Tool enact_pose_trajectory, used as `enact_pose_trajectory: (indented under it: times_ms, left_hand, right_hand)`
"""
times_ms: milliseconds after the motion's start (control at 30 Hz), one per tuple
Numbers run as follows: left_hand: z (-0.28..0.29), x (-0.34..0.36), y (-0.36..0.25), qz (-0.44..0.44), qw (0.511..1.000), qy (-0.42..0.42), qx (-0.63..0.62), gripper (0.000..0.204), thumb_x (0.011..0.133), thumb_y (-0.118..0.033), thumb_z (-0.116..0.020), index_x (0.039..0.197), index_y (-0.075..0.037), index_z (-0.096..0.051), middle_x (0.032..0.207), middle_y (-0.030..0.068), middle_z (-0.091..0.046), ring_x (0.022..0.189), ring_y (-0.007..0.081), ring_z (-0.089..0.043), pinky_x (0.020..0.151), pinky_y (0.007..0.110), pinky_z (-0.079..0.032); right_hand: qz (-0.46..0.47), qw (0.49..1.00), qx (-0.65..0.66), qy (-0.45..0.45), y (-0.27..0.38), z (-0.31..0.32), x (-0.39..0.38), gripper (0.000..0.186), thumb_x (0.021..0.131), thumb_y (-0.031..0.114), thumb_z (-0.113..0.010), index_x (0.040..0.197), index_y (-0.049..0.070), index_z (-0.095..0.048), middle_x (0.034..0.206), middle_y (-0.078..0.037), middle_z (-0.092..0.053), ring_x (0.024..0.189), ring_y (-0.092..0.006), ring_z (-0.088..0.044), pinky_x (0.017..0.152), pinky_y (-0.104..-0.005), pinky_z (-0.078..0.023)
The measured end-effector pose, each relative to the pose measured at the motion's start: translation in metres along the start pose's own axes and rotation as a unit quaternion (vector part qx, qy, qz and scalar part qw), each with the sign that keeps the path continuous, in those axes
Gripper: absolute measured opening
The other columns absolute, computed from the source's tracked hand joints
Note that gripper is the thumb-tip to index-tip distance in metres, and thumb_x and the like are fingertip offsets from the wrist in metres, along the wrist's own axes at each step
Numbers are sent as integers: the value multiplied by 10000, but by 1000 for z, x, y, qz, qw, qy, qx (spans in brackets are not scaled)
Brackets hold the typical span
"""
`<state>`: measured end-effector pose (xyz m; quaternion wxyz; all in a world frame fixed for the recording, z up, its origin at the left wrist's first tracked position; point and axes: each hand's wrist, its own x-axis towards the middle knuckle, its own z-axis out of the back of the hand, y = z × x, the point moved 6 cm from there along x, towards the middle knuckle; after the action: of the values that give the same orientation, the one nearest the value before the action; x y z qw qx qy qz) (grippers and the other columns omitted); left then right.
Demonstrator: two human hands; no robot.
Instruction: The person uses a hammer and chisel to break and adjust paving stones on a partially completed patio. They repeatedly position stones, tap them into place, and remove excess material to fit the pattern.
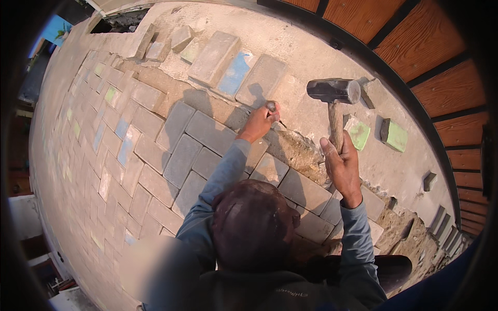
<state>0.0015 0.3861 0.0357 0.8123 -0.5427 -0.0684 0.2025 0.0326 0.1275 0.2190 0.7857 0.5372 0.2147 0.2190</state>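
Neither my left hand nor my right hand is in view. Below me a co-worker in a dark cap crouches over the paving. The co-worker's right hand (pixel 342 168) is wrapped round the wooden handle of a sledgehammer (pixel 334 92), its dark steel head raised. Ahead of the cap, the co-worker's left hand (pixel 261 122) is closed round a short metal rod (pixel 271 107), possibly a chisel. That fist is over the broken border between the grey pavers (pixel 211 129) and the concrete strip. Just beyond it a loose grey paver (pixel 263 79) lies flat.
More loose blocks, such as a thick paver (pixel 214 58), lie along the concrete strip (pixel 306 72). Green-painted pieces (pixel 394 135) are to the right. A slatted wooden gate (pixel 415 41) curves along the far right. Exposed sand (pixel 290 150) borders the pavers. An open hole (pixel 119 22) is at the far left.
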Motion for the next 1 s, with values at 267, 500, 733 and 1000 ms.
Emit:
enact_pose_trajectory:
  times_ms: [267, 500, 733, 1000]
  left_hand:
    - [-6, 53, -38, -41, 986, 70, 145, 292, 1001, -171, -603, 1194, 40, -541, 1035, 209, -676, 987, 304, -678, 851, 443, -518]
    - [41, -15, -33, -56, 969, -75, -227, 302, 1015, -230, -628, 1181, -4, -516, 827, 20, -572, 723, 109, -544, 677, 321, -498]
    - [107, -154, 59, 110, 919, -190, 328, 401, 920, -249, -689, 1279, -76, -640, 974, 127, -651, 988, 335, -601, 859, 450, -475]
    - [68, -187, 85, 75, 810, -322, 485, 452, 926, -214, -601, 1375, -166, -603, 1222, 104, -604, 1097, 329, -559, 955, 503, -406]
  right_hand:
    - [-144, 985, 96, 24, -51, -5, -59, 219, 1030, 245, -645, 1047, 48, -551, 704, 28, -462, 604, -59, -419, 536, -265, -379]
    - [-137, 941, -281, 132, -137, -4, -140, 336, 983, 353, -674, 1082, 42, -595, 827, -195, -669, 741, -394, -677, 672, -433, -528]
    - [111, 878, -437, 162, -148, -19, -119, 389, 907, 371, -724, 1096, 49, -616, 1074, -170, -624, 966, -369, -653, 833, -452, -533]
    - [158, 852, -490, 88, -117, -127, 63, 414, 912, 148, -624, 1319, 89, -584, 1146, -135, -567, 1079, -314, -623, 912, -427, -528]
